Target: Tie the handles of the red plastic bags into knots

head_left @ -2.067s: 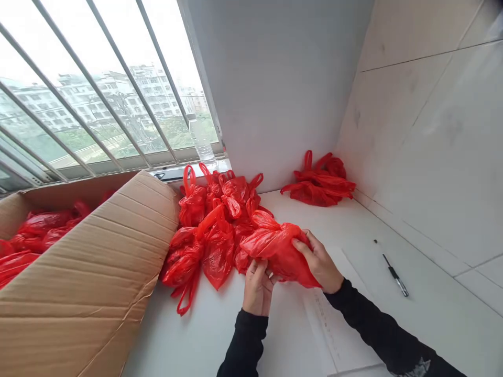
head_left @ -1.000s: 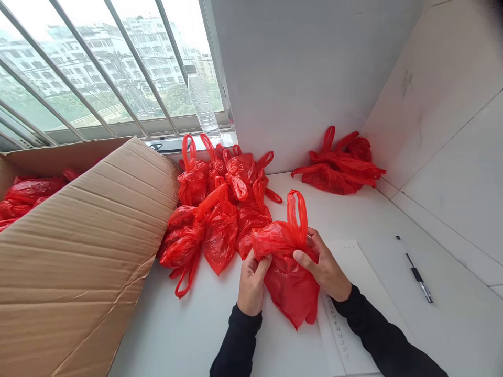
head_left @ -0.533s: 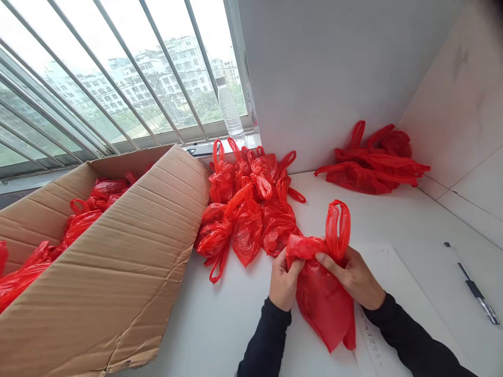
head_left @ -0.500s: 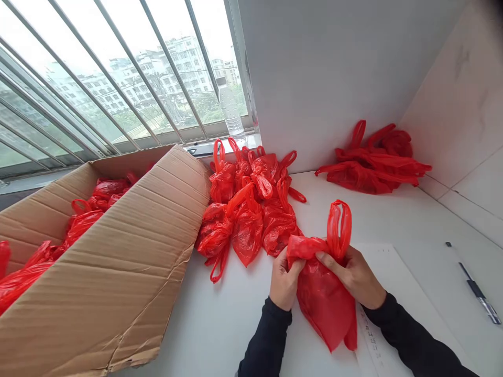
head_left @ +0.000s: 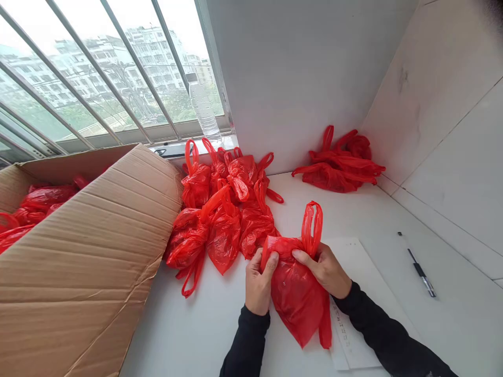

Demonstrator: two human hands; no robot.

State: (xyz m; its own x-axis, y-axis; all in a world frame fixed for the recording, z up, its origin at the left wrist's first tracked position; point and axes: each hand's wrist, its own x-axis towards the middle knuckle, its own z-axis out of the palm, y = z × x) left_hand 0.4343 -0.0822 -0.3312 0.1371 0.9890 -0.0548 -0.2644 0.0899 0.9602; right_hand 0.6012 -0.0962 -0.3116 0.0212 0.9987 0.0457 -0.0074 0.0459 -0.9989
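Observation:
A red plastic bag [head_left: 301,298] is held up in front of me between both hands. My left hand [head_left: 259,280] pinches its upper left edge, the thumb on the near side. On the right, my right hand [head_left: 326,269] grips the bag's upper right part, thumb in front and the other fingers behind it. One looped handle rises above the right hand, and another strip hangs at the lower right. The contents cannot be made out through the film. Just beyond my left hand, several filled red bags [head_left: 223,230] with knotted tops lie in a cluster.
At the left stands a cardboard box [head_left: 98,251] with red bags inside. A heap of red bags [head_left: 338,167] lies by the back wall. Written paper [head_left: 361,293] is under my right arm, with a pen [head_left: 422,275] farther right. A clear bottle [head_left: 204,112] stands by the barred window.
My view has swung to the right, so everything sits farther left in the picture. Both hands keep their hold on the bag, its face now turned slightly more toward me.

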